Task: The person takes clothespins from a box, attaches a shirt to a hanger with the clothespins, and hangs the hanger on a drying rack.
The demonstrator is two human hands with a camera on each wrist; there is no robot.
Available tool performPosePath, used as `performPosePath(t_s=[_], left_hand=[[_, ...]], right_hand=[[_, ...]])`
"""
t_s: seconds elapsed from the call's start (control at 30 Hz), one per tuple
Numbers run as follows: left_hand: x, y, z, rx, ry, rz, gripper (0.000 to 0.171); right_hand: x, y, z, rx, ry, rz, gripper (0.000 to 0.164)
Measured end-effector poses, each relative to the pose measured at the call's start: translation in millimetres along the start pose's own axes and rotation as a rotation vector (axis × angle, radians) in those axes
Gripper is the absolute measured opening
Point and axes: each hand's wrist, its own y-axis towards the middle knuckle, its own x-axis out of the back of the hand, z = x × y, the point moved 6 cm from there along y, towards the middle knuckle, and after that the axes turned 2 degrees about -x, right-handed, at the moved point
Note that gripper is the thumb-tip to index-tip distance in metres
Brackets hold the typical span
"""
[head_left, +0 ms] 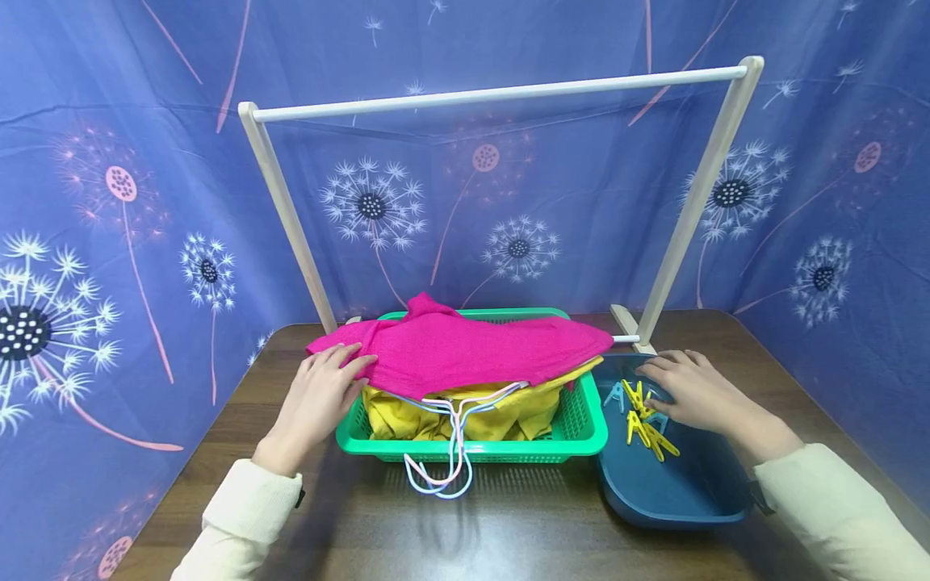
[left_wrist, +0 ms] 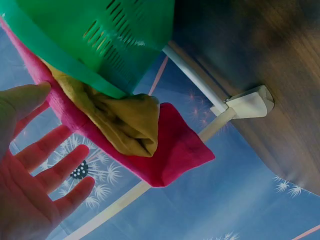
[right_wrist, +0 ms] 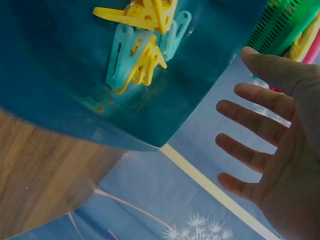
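A curtained-off workspace was indicated by blue, dandelion-printed fabric (head_left: 523, 40) hung around a brown wood-grain table (head_left: 538, 524).

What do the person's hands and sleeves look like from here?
The left hand and right hand are bare, with no gloves or rings visible. The left sleeve and right sleeve are pale cream. A small dark piece shows at each wrist, too little to identify.

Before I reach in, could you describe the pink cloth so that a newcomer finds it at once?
In front of the rack sits a green basket. The pink cloth lies across its top, the left hand at one end. Its vivid pink sets it apart from the yellow cloth beneath.
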Motion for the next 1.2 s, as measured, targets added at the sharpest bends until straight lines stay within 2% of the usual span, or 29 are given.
performPosePath(t_s=[0.33, 0.53, 0.7, 0.97, 1.2], left_hand=[[-2.6, 2.1, -2.6, -0.042, 0.001, -0.040, 0.021], [-3.4, 3.8, -2.7, -0.034, 0.031, -0.048, 0.014], [-2.9, 4.5, -2.9, -0.029, 0.035, -0.043, 0.013], [-3.9, 2.4, -3.2, -0.063, 0.056, -0.037, 0.019], [-5.2, 4.9, -4.8, -0.076, 0.094, -0.054, 0.020]], right_hand=[[-11.9, 2.6, 5.5, 0.023, 0.014, 0.126, 0.041], [-14.2, 4.4, 7.9, 0.082, 0.002, 0.122, 0.038], [-15.5, 5.2, 10.5, 0.120, -0.011, 0.150, 0.038], [-18.0, 8.7, 18.6, 0.176, 0.024, 0.185, 0.035], [-22.0, 10.8, 23.6, 0.190, 0.056, 0.220, 0.029]])
